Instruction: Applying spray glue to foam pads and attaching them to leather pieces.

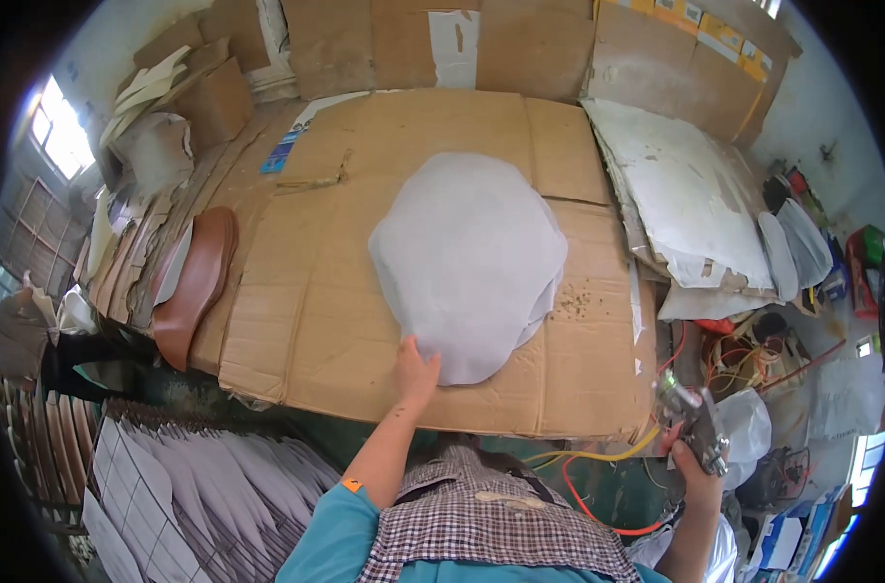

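A stack of rounded grey sheets [469, 262], their edges slightly out of line, lies on the cardboard in front of me. My left hand [417, 373] touches the stack's near left edge, thumb and fingers apart. Off the table's right front corner, my right hand [699, 464] is wrapped round a metal spray gun [690, 413]. A yellow hose [607, 453] and an orange-red hose [583, 500] run close to the gun; where they join it cannot be made out.
Flattened cardboard [335, 291] covers the table. Brown sole-shaped pieces [201, 287] lie at its left edge. Below left, a wire rack [185, 486] holds many grey sheets. A white-topped stack [680, 189] sits at the right, with cables [753, 345] and plastic bags [746, 428] nearer me.
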`<state>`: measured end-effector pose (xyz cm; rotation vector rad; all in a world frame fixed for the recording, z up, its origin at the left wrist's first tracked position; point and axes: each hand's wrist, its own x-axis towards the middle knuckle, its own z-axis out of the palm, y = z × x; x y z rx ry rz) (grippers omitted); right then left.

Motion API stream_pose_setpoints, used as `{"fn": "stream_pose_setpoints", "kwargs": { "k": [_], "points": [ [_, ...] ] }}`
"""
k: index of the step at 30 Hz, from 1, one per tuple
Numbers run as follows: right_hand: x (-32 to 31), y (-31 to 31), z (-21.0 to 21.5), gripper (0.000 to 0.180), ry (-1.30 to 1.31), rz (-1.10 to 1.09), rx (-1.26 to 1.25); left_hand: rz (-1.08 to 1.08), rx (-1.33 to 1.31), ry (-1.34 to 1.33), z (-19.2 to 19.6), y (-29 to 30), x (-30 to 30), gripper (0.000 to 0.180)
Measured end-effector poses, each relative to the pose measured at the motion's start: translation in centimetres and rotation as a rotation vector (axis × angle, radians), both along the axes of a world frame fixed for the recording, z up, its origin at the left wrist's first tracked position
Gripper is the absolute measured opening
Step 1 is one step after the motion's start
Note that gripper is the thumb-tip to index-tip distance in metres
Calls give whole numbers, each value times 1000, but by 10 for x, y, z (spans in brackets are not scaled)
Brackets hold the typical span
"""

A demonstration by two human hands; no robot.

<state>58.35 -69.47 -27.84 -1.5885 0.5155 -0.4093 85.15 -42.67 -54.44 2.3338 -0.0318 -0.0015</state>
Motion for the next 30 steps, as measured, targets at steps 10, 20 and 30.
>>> {"fn": "stream_pose_setpoints", "kwargs": {
  "k": [10,20,30],
  "points": [
    [-8,-2,-3,61,-33,84,56,17,52,53,7,10,14,15],
    [-7,-5,-13,58,-65,90,125,81,89,71,18,5,6,22],
    [11,-2,-5,41,-138,90,53,-119,326,71,23,4,19,25]
  ]
}}
